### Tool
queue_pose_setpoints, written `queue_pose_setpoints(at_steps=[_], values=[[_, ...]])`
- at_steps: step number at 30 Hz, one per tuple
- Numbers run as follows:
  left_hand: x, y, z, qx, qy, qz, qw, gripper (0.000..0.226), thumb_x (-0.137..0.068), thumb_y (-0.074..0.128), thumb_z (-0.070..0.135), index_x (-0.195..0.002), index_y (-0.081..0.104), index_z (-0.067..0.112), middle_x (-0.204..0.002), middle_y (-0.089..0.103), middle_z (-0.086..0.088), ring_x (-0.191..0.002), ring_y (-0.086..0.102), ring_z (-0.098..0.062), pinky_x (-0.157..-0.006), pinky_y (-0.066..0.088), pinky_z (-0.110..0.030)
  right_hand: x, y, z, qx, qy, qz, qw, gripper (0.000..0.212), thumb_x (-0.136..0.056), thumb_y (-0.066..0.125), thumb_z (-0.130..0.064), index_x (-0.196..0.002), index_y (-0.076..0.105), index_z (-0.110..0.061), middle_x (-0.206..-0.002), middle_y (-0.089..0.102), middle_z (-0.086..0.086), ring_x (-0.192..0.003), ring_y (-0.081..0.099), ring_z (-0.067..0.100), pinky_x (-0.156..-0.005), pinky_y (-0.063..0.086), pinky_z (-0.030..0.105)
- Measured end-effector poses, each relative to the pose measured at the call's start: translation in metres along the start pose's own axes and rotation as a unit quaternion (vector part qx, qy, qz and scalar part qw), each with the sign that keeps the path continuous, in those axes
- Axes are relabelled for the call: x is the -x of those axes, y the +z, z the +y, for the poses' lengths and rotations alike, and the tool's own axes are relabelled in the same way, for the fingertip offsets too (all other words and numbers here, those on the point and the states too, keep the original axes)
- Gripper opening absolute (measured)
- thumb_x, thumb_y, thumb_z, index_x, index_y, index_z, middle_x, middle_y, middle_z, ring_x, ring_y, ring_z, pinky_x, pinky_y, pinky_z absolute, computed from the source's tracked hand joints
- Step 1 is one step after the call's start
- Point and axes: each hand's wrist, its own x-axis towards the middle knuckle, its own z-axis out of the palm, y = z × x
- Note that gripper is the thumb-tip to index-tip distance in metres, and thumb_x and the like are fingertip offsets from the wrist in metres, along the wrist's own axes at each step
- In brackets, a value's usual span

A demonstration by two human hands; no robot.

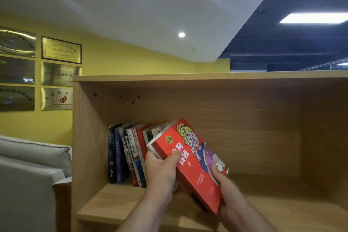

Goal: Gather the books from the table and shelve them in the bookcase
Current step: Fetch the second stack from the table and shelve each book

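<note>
While left hand (pixel 160 172), right hand (pixel 227 189) hold book (pixel 200 181) (小狗钱钱 2), tilted

Bright ceiling downlights (pixel 181 34), glaring plaques (pixel 17 42), wide-angle edge distortion.

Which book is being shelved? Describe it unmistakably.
In the wooden bookcase, a row of books leans at the shelf's left end. Right of it, the left hand and right hand hold a tilted red book, the only one showing its cover: a cartoon child with a magnifying glass.
</note>
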Motion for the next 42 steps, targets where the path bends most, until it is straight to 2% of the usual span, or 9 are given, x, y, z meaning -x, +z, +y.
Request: queue_pose_setpoints(at_steps=[3, 8, 14, 20, 23, 27, 36, 39, 42], values=[[-0.020, 0.006, -0.001, -0.085, 0.085, 0.027, 0.992, 0.029, -0.079, 0.081, 0.019, -0.095, 0.058, 0.026, -0.090, 0.075, -0.001, -0.075, 0.075, -0.017, -0.068, 0.064, -0.041, -0.012, -0.005, 0.005, 0.087, -0.047, 0.018, 0.995, 0.085, -0.085, 0.076, -0.041, -0.155, 0.034, -0.018, -0.136, 0.062, 0.006, -0.101, 0.067, 0.028, -0.094, 0.054, 0.049], [-0.044, 0.022, -0.005, -0.228, 0.143, 0.045, 0.962, 0.031, -0.082, 0.076, 0.027, -0.096, 0.049, 0.031, -0.086, 0.067, 0.006, -0.074, 0.069, -0.010, -0.069, 0.063, -0.036, -0.031, 0.003, 0.020, 0.220, -0.053, -0.113, 0.967, 0.054, -0.087, 0.076, -0.007, -0.133, 0.059, -0.029, -0.119, 0.075, -0.001, -0.113, 0.069, 0.024, -0.100, 0.054, 0.054], [-0.068, 0.025, -0.019, -0.324, 0.156, 0.069, 0.931, 0.046, -0.076, 0.080, 0.042, -0.108, 0.055, 0.021, -0.101, 0.061, 0.000, -0.083, 0.067, -0.017, -0.075, 0.062, -0.039, -0.046, 0.026, 0.019, 0.469, -0.157, -0.166, 0.853, 0.080, -0.077, 0.081, -0.016, -0.143, 0.039, -0.035, -0.105, 0.071, -0.012, -0.096, 0.070, -0.003, -0.084, 0.056, 0.017], [-0.075, -0.022, -0.026, -0.450, 0.238, 0.040, 0.860, 0.050, -0.088, 0.041, 0.067, -0.110, 0.057, 0.026, -0.112, 0.055, 0.007, -0.103, 0.055, -0.011, -0.087, 0.053, -0.030, -0.061, 0.023, 0.024, 0.491, -0.142, -0.141, 0.848, 0.086, -0.071, 0.086, -0.035, -0.144, 0.039, -0.036, -0.116, 0.068, -0.015, -0.104, 0.067, -0.002, -0.087, 0.055, 0.015], [-0.085, -0.075, -0.039, -0.377, 0.153, 0.157, 0.900, 0.058, -0.087, 0.067, 0.046, -0.131, 0.047, 0.015, -0.131, 0.045, -0.006, -0.121, 0.048, -0.023, -0.094, 0.048, -0.037, -0.064, 0.019, 0.026, 0.485, -0.131, -0.143, 0.853, 0.081, -0.071, 0.086, -0.039, -0.142, 0.047, -0.032, -0.115, 0.068, -0.019, -0.103, 0.065, -0.006, -0.083, 0.049, 0.008], [-0.111, -0.102, -0.045, -0.234, 0.029, 0.023, 0.972, 0.054, -0.084, 0.078, 0.026, -0.130, 0.050, 0.019, -0.118, 0.065, 0.000, -0.104, 0.063, -0.016, -0.087, 0.053, -0.032, -0.066, 0.021, 0.021, 0.483, -0.111, -0.164, 0.853, 0.085, -0.079, 0.085, -0.034, -0.139, 0.028, -0.050, -0.111, 0.060, -0.025, -0.101, 0.059, -0.010, -0.076, 0.046, 0.003], [-0.137, -0.101, -0.055, -0.217, 0.112, 0.029, 0.969, 0.044, -0.089, 0.070, 0.007, -0.120, 0.050, 0.032, -0.106, 0.063, 0.013, -0.092, 0.062, -0.003, -0.085, 0.058, -0.036, -0.090, 0.039, 0.027, 0.506, -0.115, -0.188, 0.834, 0.103, -0.085, 0.080, -0.031, -0.158, 0.008, -0.044, -0.114, 0.060, -0.024, -0.103, 0.060, -0.008, -0.082, 0.050, 0.007], [-0.142, -0.107, -0.049, -0.317, 0.101, 0.031, 0.942, 0.044, -0.092, 0.068, 0.021, -0.130, 0.047, 0.025, -0.103, 0.061, 0.013, -0.086, 0.061, -0.002, -0.080, 0.059, -0.031, -0.099, 0.049, 0.032, 0.504, -0.128, -0.193, 0.832, 0.096, -0.089, 0.077, -0.029, -0.154, 0.009, -0.047, -0.109, 0.056, -0.030, -0.095, 0.056, -0.016, -0.074, 0.046, -0.001], [-0.131, -0.116, -0.045, -0.506, 0.155, 0.099, 0.842, 0.056, -0.085, 0.072, 0.043, -0.131, 0.047, 0.021, -0.121, 0.050, -0.001, -0.114, 0.053, -0.018, -0.096, 0.053, -0.037, -0.101, 0.050, 0.037, 0.500, -0.157, -0.179, 0.832, 0.095, -0.089, 0.076, -0.028, -0.150, 0.007, -0.051, -0.108, 0.052, -0.032, -0.092, 0.055, -0.018, -0.068, 0.042, -0.005]])
